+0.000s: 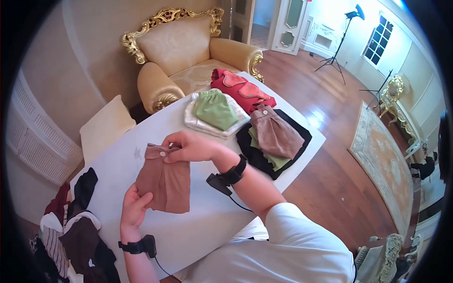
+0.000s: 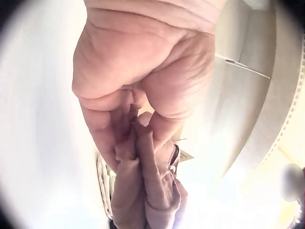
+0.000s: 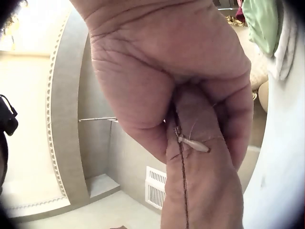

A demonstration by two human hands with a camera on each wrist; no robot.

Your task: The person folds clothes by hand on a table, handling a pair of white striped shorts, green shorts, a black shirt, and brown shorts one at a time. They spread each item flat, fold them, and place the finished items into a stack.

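Observation:
Both hands hold a pair of folded brown shorts (image 1: 171, 188) over the white table. At the buttoned waistband, the right hand (image 1: 191, 147) pinches the cloth between thumb and fingers; a pale button (image 1: 163, 153) shows beside the thumb. Lower down, the left hand (image 1: 135, 205) grips the side edge near the hem, thumb on the front. In the left wrist view, the folded layers of the shorts (image 2: 157, 191) hang from between the left thumb and fingers. The right wrist view shows the shorts' waistband edge (image 3: 198, 114) pinched in the right hand (image 3: 167, 62).
On the far side of the white table (image 1: 207, 236) lie green shorts (image 1: 215, 111) on white cloth, a red garment (image 1: 243, 92), and brown shorts (image 1: 278, 132) on black cloth (image 1: 302, 134). Several dark clothes (image 1: 82, 238) heap at the left edge. A gold armchair (image 1: 177, 40) stands behind.

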